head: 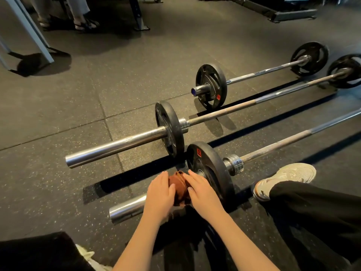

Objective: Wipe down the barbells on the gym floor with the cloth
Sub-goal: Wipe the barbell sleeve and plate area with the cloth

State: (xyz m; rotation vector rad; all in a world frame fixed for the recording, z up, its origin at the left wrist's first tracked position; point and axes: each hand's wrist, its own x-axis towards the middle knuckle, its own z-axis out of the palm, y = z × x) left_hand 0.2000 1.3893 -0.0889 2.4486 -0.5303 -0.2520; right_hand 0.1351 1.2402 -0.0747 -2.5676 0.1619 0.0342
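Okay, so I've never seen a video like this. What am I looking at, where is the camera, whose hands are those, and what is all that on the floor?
There is no machine here. The single picture comes from a camera worn on a person's head, looking forward and down, so the two bare arms are the wearer's own. The left hand and right hand both hold a brown cloth wrapped over the shiny end sleeve of the nearest barbell, beside its black plate. A middle barbell and a far barbell lie beyond it on the dark rubber floor. The pale shoe at the right seems to be the wearer's.
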